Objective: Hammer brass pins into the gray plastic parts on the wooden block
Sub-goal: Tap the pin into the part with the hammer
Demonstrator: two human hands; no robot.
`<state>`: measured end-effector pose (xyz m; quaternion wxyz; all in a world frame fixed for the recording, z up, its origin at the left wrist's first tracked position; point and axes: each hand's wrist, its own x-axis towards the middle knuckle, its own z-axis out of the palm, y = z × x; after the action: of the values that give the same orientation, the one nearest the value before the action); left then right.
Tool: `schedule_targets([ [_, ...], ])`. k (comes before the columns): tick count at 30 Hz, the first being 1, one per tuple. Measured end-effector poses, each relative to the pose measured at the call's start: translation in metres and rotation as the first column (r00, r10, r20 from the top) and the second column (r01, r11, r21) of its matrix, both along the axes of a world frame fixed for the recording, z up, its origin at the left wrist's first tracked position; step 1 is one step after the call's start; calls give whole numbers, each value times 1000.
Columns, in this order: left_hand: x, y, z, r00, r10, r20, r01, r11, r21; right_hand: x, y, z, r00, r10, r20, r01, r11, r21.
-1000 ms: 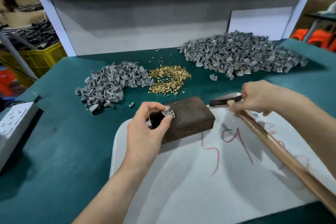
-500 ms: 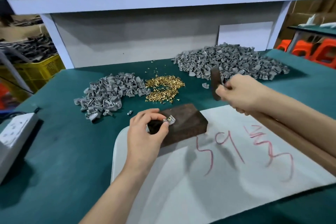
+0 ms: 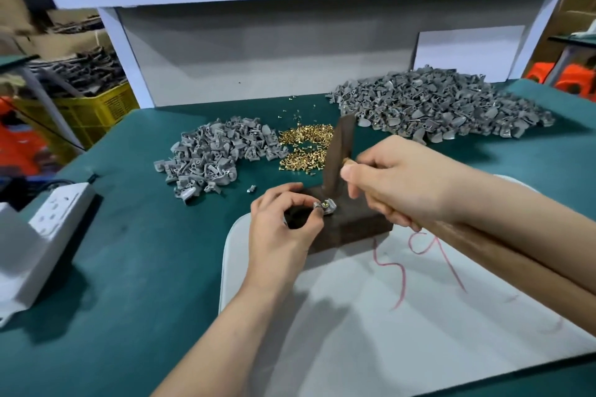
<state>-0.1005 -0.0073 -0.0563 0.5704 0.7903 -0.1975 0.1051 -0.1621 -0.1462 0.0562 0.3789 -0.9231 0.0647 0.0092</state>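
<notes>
A dark wooden block (image 3: pixel 351 226) lies on a white sheet in the middle of the table. On its top sits a small gray plastic part (image 3: pixel 326 207) with a brass pin (image 3: pixel 327 202) standing in it. My left hand (image 3: pixel 283 229) pinches the part between thumb and forefinger. My right hand (image 3: pixel 396 180) grips a wooden-handled hammer just below its dark head (image 3: pixel 338 158). The head stands upright, its lower face down on the pin.
A small heap of gray parts (image 3: pixel 213 155) and a pile of brass pins (image 3: pixel 306 148) lie behind the block, and a large gray heap (image 3: pixel 442 106) lies at the back right. A white power strip (image 3: pixel 54 219) sits at the left. The white sheet (image 3: pixel 387 316) bears red marks.
The hammer head has swung from lying flat at the right, up over the heap, then down onto the pin. My left hand has stayed on the part.
</notes>
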Motion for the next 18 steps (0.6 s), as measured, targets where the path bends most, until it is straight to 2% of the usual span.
schedule_targets([
  [10,-2,1,0,998,-30,-47,27,998,-62,6,2,-7,1000,-2,-14,1,998,-61],
  [15,-2,0,1,997,-30,-73,26,998,-60,6,2,10,996,2,91,0,1000,-18],
  [18,-2,0,1,997,-24,-67,20,998,-53,4,5,1,998,1,62,5,996,-89],
])
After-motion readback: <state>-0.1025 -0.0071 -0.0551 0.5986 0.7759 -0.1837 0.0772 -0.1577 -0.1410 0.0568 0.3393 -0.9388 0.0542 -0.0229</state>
